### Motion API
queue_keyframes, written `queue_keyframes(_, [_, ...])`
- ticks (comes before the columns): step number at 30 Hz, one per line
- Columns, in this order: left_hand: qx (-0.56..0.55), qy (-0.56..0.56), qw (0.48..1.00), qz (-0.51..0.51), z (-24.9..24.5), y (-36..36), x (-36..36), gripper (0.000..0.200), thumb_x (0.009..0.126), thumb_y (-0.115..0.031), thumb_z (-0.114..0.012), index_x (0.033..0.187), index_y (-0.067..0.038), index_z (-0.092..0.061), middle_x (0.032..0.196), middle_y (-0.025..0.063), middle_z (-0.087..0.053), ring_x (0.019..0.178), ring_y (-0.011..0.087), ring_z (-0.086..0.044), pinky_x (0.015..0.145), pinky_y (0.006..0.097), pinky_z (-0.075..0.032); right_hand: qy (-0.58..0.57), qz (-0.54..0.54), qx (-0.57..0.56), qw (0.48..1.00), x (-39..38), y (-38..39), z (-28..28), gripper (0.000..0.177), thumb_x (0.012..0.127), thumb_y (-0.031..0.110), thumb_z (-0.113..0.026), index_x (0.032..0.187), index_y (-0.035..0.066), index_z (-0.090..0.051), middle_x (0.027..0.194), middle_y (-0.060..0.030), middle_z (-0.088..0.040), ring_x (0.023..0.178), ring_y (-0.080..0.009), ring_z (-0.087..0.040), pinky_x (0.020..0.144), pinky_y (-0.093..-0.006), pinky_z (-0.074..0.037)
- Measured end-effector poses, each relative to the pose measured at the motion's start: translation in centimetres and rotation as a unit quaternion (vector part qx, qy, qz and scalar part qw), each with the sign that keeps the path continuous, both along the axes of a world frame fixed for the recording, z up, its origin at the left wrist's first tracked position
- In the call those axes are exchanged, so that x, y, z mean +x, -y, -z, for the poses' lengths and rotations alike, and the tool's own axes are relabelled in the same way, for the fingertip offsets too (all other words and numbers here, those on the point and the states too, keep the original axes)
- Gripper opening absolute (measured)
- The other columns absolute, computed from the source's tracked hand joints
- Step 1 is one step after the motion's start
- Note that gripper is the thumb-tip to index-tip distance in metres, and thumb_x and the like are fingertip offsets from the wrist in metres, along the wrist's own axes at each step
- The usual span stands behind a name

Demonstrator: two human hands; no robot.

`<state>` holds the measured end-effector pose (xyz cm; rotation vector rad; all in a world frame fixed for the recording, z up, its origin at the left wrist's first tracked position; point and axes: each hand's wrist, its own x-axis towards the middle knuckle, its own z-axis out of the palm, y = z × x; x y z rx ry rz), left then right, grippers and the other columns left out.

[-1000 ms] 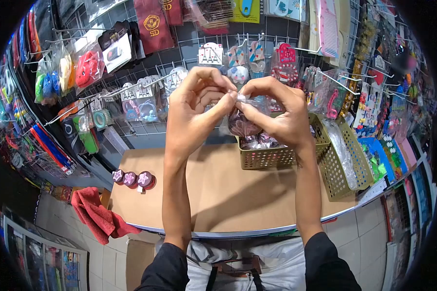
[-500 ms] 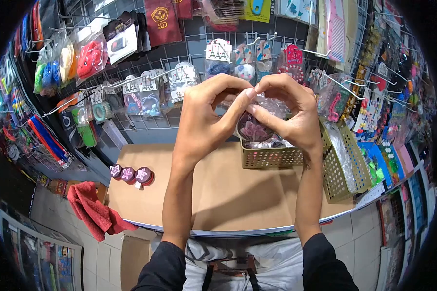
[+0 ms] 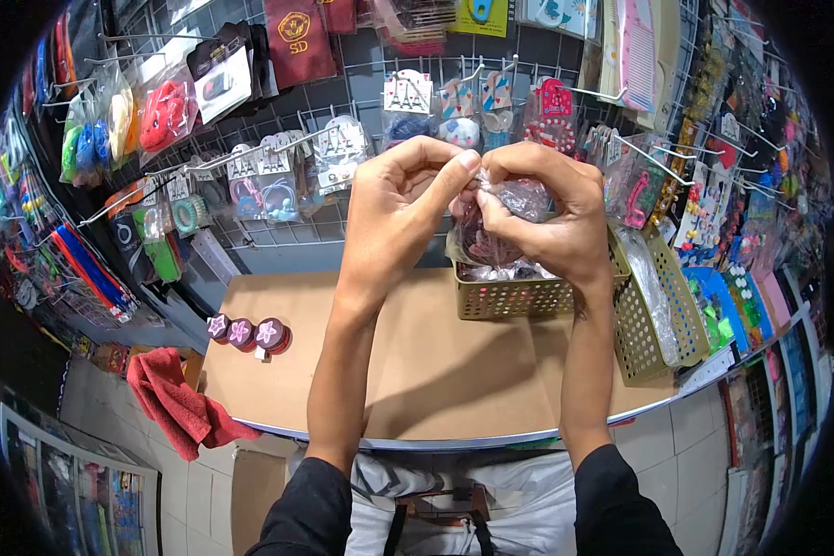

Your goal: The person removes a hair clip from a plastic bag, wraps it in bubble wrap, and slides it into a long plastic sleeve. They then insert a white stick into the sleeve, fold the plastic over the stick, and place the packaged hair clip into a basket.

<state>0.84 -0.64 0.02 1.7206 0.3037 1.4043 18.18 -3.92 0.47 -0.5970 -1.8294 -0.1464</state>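
Observation:
Both hands meet in front of the rack, above a green perforated basket (image 3: 514, 301). My left hand (image 3: 408, 204) pinches the gathered top of a clear plastic bag (image 3: 519, 196) between thumb and fingers. Beside it, my right hand (image 3: 551, 208) grips the crumpled plastic with its fingertips. Below the fingers hangs a dark purple item with a pink flower pattern (image 3: 486, 243), partly hidden by the hands. Three dark round items with pink flowers (image 3: 241, 333) sit in a row at the left of the brown tabletop (image 3: 435, 380), a small white tag near the rightmost.
Another green basket (image 3: 644, 343) holding clear plastic stands at the right, next to a blue tray (image 3: 713, 310). A red cloth (image 3: 181, 403) hangs at the table's left edge. Behind, a wire rack (image 3: 324, 218) carries packaged accessories on projecting hooks.
The plastic is now bunched up at the fingertips, and more of it shows by my right hand. The purple item is more covered. The view has shifted slightly.

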Motion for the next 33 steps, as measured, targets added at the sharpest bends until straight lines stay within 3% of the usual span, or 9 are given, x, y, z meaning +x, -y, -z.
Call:
queue_keyframes(5, [-0.027,0.021,0.999,-0.002,0.2,0.3,0.8,0.013,0.092,-0.011,-0.065,0.093,0.003,-0.066,0.081,0.0034,-0.064,0.07,0.0066,-0.056,0.065,0.0208,-0.046,0.005,-0.024,-0.007,1.0,0.6,-0.2,-0.1,0.023,0.07,0.001,-0.072,0.092,0.001,-0.066,0.086,-0.0087,-0.068,0.078,-0.0179,-0.068,0.072,-0.0294,-0.053])
queue_keyframes(8, [-0.02,0.005,0.999,0.026,0.2,-0.3,0.4,0.017,0.093,-0.011,-0.065,0.097,0.005,-0.064,0.083,0.0047,-0.066,0.075,0.0062,-0.06,0.066,0.0201,-0.049,-0.002,-0.036,-0.01,0.999,0.8,-0.4,0.2,0.021,0.07,0.001,-0.072,0.09,0.001,-0.065,0.084,-0.0081,-0.068,0.077,-0.017,-0.067,0.071,-0.0292,-0.053])
queue_keyframes(11, [0.039,0.012,0.999,-0.034,-0.2,0.6,0.2,0.016,0.092,-0.009,-0.065,0.098,0.006,-0.064,0.084,0.0053,-0.066,0.076,0.0068,-0.061,0.068,0.0205,-0.05,-0.051,-0.066,-0.05,0.995,0.7,0.1,0.3,0.023,0.073,0.0,-0.072,0.095,0.002,-0.063,0.088,-0.0059,-0.067,0.082,-0.0143,-0.066,0.076,-0.0282,-0.053])
queue_keyframes(14, [0.092,0.009,0.996,0.0,-0.1,0.6,0.2,0.016,0.09,-0.006,-0.066,0.101,0.006,-0.063,0.094,0.0076,-0.064,0.084,0.0095,-0.061,0.072,0.0222,-0.051,-0.101,-0.142,-0.128,0.976,0.8,0.9,0.1,0.028,0.078,-0.002,-0.072,0.102,0.001,-0.058,0.095,-0.0038,-0.064,0.093,-0.0115,-0.063,0.088,-0.0273,-0.051])
queue_keyframes(20, [0.283,-0.063,0.953,-0.091,-0.4,-0.1,0.1,0.018,0.08,-0.001,-0.07,0.098,-0.001,-0.067,0.097,0.0112,-0.064,0.081,0.0192,-0.064,0.07,0.028,-0.053,-0.099,-0.146,-0.235,0.956,1.9,1.7,-0.1,0.027,0.081,0.001,-0.073,0.102,0.001,-0.056,0.095,-0.0029,-0.062,0.099,-0.0115,-0.062,0.089,-0.0263,-0.049])
queue_keyframes(24, [0.346,-0.127,0.912,-0.178,-1.0,0.9,-0.8,0.015,0.077,0.005,-0.071,0.092,0.001,-0.069,0.092,0.01,-0.066,0.08,0.0154,-0.064,0.071,0.0265,-0.052,-0.072,-0.132,-0.251,0.956,1.6,1.6,-0.2,0.026,0.081,0.001,-0.072,0.103,0.002,-0.057,0.097,-0.0026,-0.062,0.098,-0.0105,-0.061,0.089,-0.0265,-0.049])
queue_keyframes(29, [0.407,-0.083,0.879,-0.235,-0.6,0.7,0.0,0.016,0.074,0.007,-0.07,0.089,0.001,-0.068,0.089,0.0094,-0.066,0.079,0.0163,-0.066,0.071,0.0275,-0.052,-0.043,-0.121,-0.184,0.975,1.5,1.1,-0.1,0.023,0.079,0.002,-0.073,0.099,0.003,-0.061,0.094,-0.0017,-0.063,0.093,-0.0103,-0.062,0.087,-0.0265,-0.05])
queue_keyframes(33, [0.356,-0.057,0.916,-0.176,-0.2,0.2,0.2,0.014,0.08,0.007,-0.067,0.093,0.003,-0.066,0.096,0.0096,-0.064,0.085,0.0144,-0.065,0.074,0.0269,-0.053,-0.033,-0.068,-0.112,0.991,1.3,0.9,-0.1,0.022,0.076,0.001,-0.074,0.095,0.002,-0.063,0.086,-0.0029,-0.065,0.087,-0.0092,-0.064,0.082,-0.025,-0.051])
